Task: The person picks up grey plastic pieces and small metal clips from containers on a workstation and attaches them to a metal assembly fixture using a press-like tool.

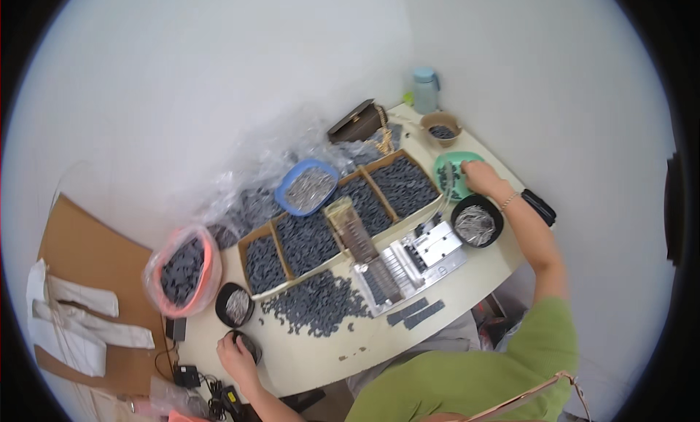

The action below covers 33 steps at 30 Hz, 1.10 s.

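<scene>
My left hand is at a small black bowl near the front left of the table. Its fingers are bent together over the bowl's rim; what lies between them is hidden. Far to the right, my right hand reaches into a green bowl holding small dark parts. The fingers there are curled and pinched, and any part in them is too small to make out. Between the hands stands a metal fixture with slotted rows and a silver block, a clear strip-like tray leaning on it.
A divided cardboard box of dark parts stands mid-table, a loose pile before it. A blue basin and two black bowls hold metal pins. A pink basin sits left; a blue bottle stands at the back.
</scene>
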### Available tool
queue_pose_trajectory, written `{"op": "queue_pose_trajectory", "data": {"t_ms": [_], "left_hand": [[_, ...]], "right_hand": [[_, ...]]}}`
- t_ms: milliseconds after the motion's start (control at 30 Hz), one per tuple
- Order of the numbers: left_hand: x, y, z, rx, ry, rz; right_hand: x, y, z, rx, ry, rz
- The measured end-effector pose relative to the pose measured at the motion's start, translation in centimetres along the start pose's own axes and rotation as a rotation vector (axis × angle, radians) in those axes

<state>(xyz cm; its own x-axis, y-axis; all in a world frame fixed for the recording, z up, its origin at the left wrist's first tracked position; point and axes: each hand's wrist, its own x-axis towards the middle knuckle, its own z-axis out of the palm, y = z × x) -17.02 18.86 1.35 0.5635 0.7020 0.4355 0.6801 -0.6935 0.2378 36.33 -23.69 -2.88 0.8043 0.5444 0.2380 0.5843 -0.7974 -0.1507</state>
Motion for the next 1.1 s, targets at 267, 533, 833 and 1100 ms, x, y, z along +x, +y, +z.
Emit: {"op": "queue_pose_trajectory", "data": {"t_ms": [267,533,833,1100], "left_hand": [[0.2,-2.1,-0.5,-0.015,-0.108,-0.039],[0.3,-2.0,-1.0,0.169,-0.05,-0.089],[-0.5,3.3,-0.1,-0.825,-0.146,-0.177],[-2.8,19.9,5.0,-0.873,-0.46,0.453]], "right_hand": [[-2.6,-10.7,-8.9,0.516,-0.038,-0.309],[-7.4,-24.0,-2.3,0.414,-0.025,-0.767],[-9.1,-25.1,-1.9,0.173,0.176,-0.917],[-8.7,-16.7,-6.8,0.125,0.196,-0.391]]}}
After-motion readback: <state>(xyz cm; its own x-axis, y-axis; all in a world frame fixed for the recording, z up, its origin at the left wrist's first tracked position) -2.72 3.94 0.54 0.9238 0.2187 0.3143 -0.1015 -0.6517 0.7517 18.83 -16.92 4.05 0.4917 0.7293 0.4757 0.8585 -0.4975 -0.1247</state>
